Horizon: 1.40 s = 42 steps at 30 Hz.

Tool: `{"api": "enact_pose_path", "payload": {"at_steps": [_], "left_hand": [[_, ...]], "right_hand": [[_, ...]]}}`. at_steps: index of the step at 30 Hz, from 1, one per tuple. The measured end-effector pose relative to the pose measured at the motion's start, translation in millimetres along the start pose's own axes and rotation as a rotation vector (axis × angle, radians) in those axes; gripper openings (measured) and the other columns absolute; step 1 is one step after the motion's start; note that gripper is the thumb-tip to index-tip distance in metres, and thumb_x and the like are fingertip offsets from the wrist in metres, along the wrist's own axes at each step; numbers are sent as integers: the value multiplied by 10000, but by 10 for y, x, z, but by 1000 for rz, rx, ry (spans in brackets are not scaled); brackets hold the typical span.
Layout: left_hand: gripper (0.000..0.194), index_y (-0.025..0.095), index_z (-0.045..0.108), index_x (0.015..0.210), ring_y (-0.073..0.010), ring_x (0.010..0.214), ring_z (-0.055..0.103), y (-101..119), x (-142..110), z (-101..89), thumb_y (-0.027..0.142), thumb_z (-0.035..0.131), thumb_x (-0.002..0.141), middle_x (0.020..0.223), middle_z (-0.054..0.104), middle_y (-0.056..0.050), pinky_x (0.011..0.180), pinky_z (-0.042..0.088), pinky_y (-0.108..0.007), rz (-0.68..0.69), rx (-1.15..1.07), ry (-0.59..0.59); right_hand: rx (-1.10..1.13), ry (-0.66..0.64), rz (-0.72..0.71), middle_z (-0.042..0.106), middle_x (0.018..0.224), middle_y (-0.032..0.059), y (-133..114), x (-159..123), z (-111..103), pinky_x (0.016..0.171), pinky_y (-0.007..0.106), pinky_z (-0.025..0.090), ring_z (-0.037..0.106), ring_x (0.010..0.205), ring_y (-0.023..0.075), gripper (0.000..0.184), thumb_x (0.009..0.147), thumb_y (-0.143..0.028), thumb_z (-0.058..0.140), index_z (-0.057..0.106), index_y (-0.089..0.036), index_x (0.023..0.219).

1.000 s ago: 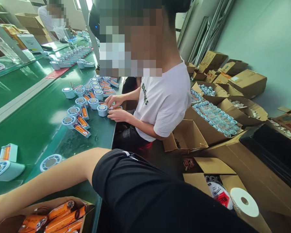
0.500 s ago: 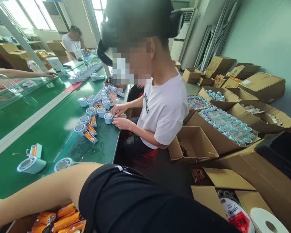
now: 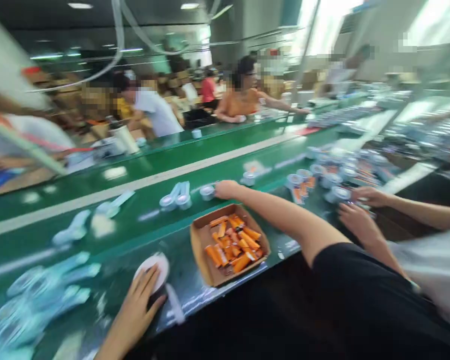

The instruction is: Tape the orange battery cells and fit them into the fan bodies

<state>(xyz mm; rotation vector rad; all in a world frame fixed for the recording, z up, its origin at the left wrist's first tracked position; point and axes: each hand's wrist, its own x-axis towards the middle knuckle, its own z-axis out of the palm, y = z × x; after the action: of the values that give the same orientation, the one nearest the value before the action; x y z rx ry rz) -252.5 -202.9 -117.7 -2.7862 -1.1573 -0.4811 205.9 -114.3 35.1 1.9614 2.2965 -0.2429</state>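
Observation:
My left hand [image 3: 144, 292] lies with fingers stretched over a white round-headed piece [image 3: 162, 270] on the near edge of the workbench. A pale strip [image 3: 175, 304], perhaps that piece's handle, sticks out beside my thumb. My right arm reaches across to the green conveyor belt, where my right hand [image 3: 228, 190] has its fingers closed at a light-blue round-headed housing [image 3: 207, 192]; the grip is partly hidden and blurred. Between my arms sits an open cardboard box [image 3: 199, 250] holding several orange-wrapped battery cells [image 3: 232, 242].
More light-blue housings lie on the belt [image 3: 142, 220], with a blurred heap of teal housings [image 3: 33, 295] at lower left. At right, a co-worker's hands [image 3: 360, 210] handle a housing beside a cluster of others. Several people work across the belt.
My view has swung left from the co-worker to the belt and the box of cells. Both my hands are in view, the right one at a housing on the belt.

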Motion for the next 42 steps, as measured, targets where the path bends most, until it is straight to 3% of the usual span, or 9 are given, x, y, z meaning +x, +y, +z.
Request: {"api": "enact_pose_path", "payload": {"at_steps": [4,8,12,18,23,26,35,38,42], "left_hand": [[403,228,739,1317,-282,1336,656,49,-69,-138,372,547,993,1452,692,-105,1068,611,-430,-151,-34,-131],[272,195,748,1193,-323,1300,643,444,42,-363,343,661,982,1228,769,-131,1057,604,-448,-99,58,175],[339,193,685,1252,-346,1455,522,822,163,-627,160,748,920,1180,761,-116,1240,444,-547,-81,114,567],[327,222,673,1200,-348,1466,528,708,187,-620,109,758,905,1135,743,-89,1209,485,-542,-181,-16,610],[279,235,650,1195,-379,1401,554,763,81,-460,225,764,941,1139,727,-95,1127,528,-578,-269,-86,569],[296,235,646,1215,-381,1393,542,893,100,-390,161,727,939,1159,729,-104,1106,541,-589,-224,-112,501],[439,186,686,1229,-361,1323,572,1037,381,-307,-13,615,844,1165,742,-116,1079,597,-583,-71,-99,366],[424,183,728,1202,-336,1302,576,1025,406,-413,-36,569,876,1123,743,-103,1067,616,-527,8,-49,327],[475,227,753,1255,-334,1399,507,959,387,-558,-37,574,904,1173,746,-86,1062,632,-460,90,-18,220]], "right_hand": [[114,112,-83,788,1002,121,-531,186,-63,940,364,549,748,992,219,296,1080,-300,613,773,-79,966],[449,228,-173,824,1076,118,-973,-345,173,874,333,555,764,986,244,279,1044,-366,668,792,-170,1200],[883,-189,-519,826,910,43,-1541,-1026,621,693,239,543,746,728,162,423,1017,-511,678,762,-174,1258],[695,-470,-956,759,699,-9,-1661,-1391,840,561,198,414,682,620,116,255,1031,-381,689,792,-188,899],[234,-81,-396,833,984,91,-1135,-976,502,746,250,507,780,894,207,317,1103,-369,544,812,-201,1087],[-95,-44,-50,812,1100,219,-927,-614,453,801,331,562,788,1027,322,313,1073,-315,564,801,-120,1140],[-113,-89,-101,815,1030,235,-902,-250,510,850,396,585,786,1027,367,193,948,-193,671,850,-124,958],[138,2,-114,823,1030,160,-771,-374,465,841,371,586,783,972,300,308,1023,-345,585,830,-161,1056],[1036,158,-214,810,1033,90,-797,-629,552,870,364,609,756,931,231,384,916,-466,699,778,-167,1143]]}}
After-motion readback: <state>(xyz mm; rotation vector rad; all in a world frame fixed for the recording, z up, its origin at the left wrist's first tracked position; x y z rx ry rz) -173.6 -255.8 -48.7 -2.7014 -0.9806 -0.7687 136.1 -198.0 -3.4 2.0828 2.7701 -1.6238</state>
